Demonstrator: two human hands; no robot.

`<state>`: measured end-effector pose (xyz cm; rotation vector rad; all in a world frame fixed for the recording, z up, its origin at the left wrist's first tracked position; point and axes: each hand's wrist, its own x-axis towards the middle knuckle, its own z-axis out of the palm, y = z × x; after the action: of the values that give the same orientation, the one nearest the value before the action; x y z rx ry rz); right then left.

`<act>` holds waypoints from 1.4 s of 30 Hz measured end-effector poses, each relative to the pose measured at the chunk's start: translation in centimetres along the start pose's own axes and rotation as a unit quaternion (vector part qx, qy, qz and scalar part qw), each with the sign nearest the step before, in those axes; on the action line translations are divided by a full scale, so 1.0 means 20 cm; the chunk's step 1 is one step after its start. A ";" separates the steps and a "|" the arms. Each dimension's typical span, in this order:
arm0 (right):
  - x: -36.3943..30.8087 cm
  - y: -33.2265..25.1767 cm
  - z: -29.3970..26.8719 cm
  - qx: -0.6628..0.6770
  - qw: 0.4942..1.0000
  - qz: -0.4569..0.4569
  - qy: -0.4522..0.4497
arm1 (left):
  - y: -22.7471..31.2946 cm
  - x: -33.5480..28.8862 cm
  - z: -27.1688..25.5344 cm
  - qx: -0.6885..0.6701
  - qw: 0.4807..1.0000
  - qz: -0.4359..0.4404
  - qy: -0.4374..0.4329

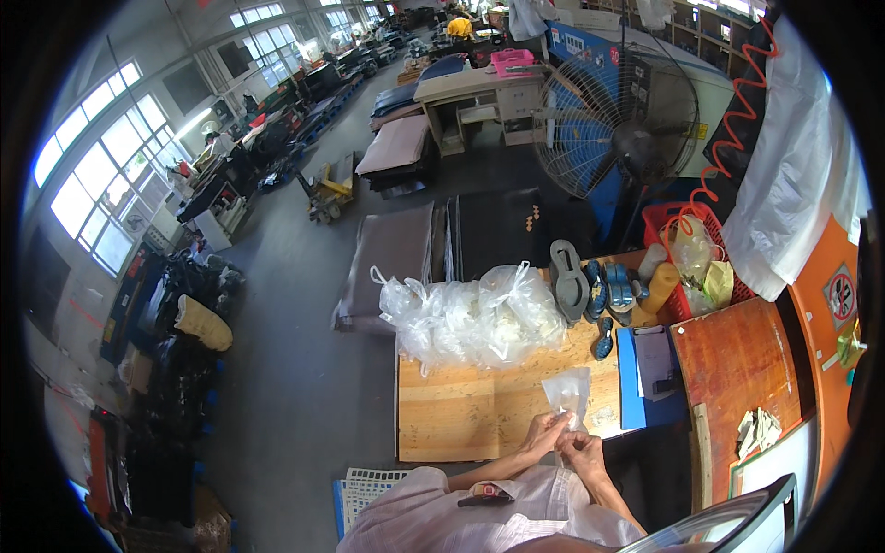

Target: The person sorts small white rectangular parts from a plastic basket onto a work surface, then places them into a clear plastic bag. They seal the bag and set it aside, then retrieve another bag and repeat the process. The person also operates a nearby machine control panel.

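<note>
From the head view, both hands are together just over the near edge of the wooden surface, toward its right side, and they're on a small clear plastic bag. The bag sticks up and away from the fingers, so most of it sits on the far side of the hands, with the bottom end bunched up right where they meet. Left hand has its fingers closed in a pinch on the bag's near end, from the left. Right hand is just beside it, slightly closer to the body, fingers curled in and pinched on that same end. Can't really make out each fingertip, or whether anything's inside the bag.

Past the hands there's a lumpy row of stuffed clear plastic bags along the far side of the surface, handles poking up. Right of those, a grey shoe sole lies next to some blue-and-black soles, and a blue folder is near the right hand's side. Further back right: a red basket full of stuff, plus a big black fan behind it all.
</note>
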<state>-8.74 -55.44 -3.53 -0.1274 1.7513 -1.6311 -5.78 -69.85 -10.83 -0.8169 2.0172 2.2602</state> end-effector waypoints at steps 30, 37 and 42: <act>-0.01 0.08 -0.04 -0.033 0.977 -0.094 0.191 | -0.07 -0.05 -0.04 -0.111 0.994 -0.019 -0.012; 0.22 0.28 -0.26 0.318 0.904 0.020 0.285 | -0.22 -0.13 -0.14 -0.023 0.996 0.052 0.062; 0.30 0.32 -0.39 0.395 0.861 -0.029 0.319 | -0.53 -0.11 -0.33 0.019 0.978 0.058 0.200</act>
<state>-15.06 -50.91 -12.43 0.8385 1.3327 -2.4902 2.13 -73.37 -20.03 -1.2721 2.3134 2.2529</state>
